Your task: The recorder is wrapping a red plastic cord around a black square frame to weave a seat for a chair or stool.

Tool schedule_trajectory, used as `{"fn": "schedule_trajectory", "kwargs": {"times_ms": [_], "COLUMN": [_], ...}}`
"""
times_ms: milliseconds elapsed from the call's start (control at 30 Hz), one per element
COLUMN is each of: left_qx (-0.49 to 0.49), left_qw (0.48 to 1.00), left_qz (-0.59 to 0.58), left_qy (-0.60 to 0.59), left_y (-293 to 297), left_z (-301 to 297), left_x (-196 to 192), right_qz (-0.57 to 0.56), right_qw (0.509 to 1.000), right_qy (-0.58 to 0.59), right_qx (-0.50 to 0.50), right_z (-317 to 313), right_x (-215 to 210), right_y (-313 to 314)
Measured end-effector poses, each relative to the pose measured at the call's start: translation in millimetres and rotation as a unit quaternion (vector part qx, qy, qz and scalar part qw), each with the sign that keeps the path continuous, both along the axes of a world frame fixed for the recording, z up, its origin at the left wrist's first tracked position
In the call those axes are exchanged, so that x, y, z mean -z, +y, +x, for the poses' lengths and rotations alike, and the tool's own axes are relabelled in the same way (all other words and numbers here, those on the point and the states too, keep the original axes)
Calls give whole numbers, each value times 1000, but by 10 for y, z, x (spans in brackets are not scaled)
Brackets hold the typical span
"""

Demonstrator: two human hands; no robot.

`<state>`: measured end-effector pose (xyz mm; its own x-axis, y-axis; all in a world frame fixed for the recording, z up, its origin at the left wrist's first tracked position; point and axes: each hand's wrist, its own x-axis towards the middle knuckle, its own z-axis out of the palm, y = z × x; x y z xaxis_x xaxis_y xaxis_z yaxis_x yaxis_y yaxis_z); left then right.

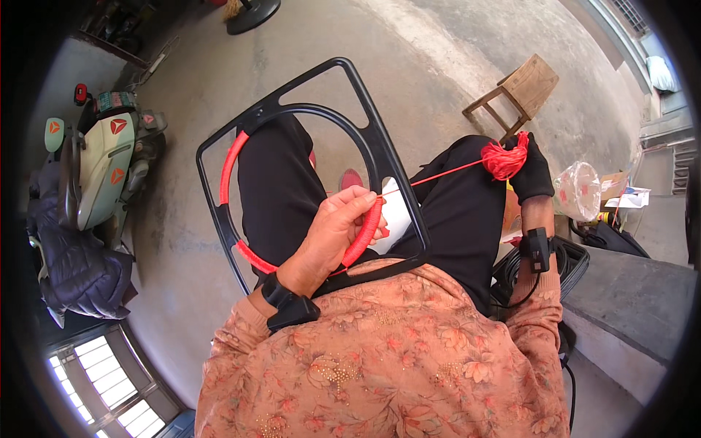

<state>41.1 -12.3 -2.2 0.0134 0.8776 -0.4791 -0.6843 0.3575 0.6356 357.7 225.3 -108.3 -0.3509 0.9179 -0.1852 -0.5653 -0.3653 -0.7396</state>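
Observation:
A black rectangular frame (376,120) with a round inner ring lies tilted across my lap. Red cord wraps (232,168) cover parts of the ring on its left, bottom and right. My left hand (339,223) is closed round the wrapped right side of the ring, thumb pressed where the cord leaves it. From there a taut strand of red cord (445,174) runs up to the right. At its far end, my right hand (535,169), in a black glove, grips a loose bundle of red cord (504,158) beside my right knee. The bundle hides some of its fingers.
A small wooden stool (522,86) stands ahead to the right. A scooter (109,164) with a dark padded jacket (84,255) is at left. On the right are a grey ledge (628,299), a clear plastic bag (577,191) and a black crate (577,255).

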Motion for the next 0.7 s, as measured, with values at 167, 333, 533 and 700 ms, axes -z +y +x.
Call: {"fn": "schedule_trajectory", "kwargs": {"times_ms": [167,333,533,700], "left_qx": [9,35,54,84], "left_qw": [1000,999,997,990], "left_qz": [8,-13,-50,-36], "left_qy": [22,13,-16,-105], "left_y": [-26,-14,15,-88], "left_z": [13,16,72,-6], "left_x": [17,-12,-32,122], "right_qz": [-83,268,136,-99], "right_qw": [995,746,953,960], "right_qy": [-43,-609,-272,-2], "right_qx": [38,-8,-11,-263], "right_z": [-122,-850,-1924,-1925], "right_x": [-357,-732,-651,-840], "right_y": [-25,-336,-816,-1091]}}
